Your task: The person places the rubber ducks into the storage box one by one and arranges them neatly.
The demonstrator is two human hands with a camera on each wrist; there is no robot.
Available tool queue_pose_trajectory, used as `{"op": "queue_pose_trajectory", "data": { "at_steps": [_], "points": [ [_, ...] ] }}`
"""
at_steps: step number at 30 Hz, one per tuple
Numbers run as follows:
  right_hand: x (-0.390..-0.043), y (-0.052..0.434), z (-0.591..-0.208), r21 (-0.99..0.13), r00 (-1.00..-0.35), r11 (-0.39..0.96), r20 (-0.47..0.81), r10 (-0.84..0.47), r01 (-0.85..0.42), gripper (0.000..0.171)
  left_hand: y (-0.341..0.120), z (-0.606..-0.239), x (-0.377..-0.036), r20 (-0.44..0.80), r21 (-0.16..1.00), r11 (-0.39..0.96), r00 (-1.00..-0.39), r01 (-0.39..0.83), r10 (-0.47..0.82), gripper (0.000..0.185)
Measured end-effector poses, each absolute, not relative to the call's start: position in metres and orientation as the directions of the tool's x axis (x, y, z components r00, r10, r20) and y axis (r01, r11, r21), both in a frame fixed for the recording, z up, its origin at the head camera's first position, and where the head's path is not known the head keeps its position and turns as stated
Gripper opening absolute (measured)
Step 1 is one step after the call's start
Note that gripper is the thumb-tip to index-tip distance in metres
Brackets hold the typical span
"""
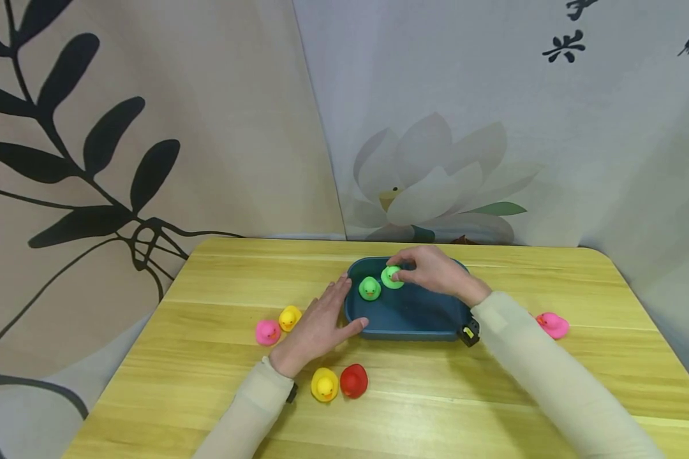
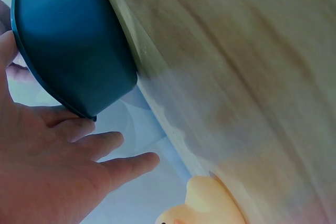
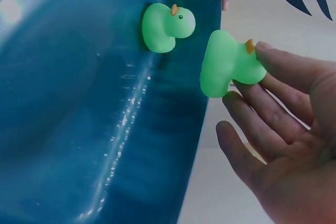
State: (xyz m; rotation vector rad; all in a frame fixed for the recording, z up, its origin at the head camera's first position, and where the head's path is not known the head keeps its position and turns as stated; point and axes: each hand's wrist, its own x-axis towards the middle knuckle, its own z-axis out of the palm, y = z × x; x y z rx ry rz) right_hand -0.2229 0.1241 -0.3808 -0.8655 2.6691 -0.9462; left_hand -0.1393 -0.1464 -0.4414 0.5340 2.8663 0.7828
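A dark blue tub (image 1: 419,312) stands at the back of the wooden table. My right hand (image 1: 433,274) pinches a green rubber duck (image 3: 223,64) by its head between thumb and fingers, over the tub. Another green rubber duck (image 1: 370,289) sits inside, near the tub's left end; it also shows in the right wrist view. My left hand (image 1: 318,322) rests against the tub's left rim, fingers stretched out and thumb at the front corner. In the left wrist view its fingertips touch the rim (image 2: 50,92).
Left of the tub are a pink duck (image 1: 268,332) and a yellow duck (image 1: 289,317). In front lie another yellow duck (image 1: 325,385) and a red duck (image 1: 353,381). A pink duck (image 1: 553,325) lies right, beside my right sleeve. A printed curtain (image 1: 252,127) hangs behind the table.
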Motion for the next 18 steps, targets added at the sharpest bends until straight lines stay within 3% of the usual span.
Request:
{"op": "queue_pose_trajectory", "data": {
  "at_steps": [8, 18],
  "points": [
    [-0.228, 0.124, -0.373, -0.618, -0.788, 0.594, 0.069, -0.612, -0.515, 0.030, -0.146, -0.441, -0.140, -0.031, 0.512, 0.807, -0.933, 0.294, 0.359, 0.096],
    [-0.235, 0.122, -0.367, -0.602, -0.779, 0.615, 0.019, -0.627, -0.510, 0.033, -0.146, -0.443, -0.141, -0.032, 0.506, 0.812, -0.934, 0.292, 0.356, 0.096]
  ]
}}
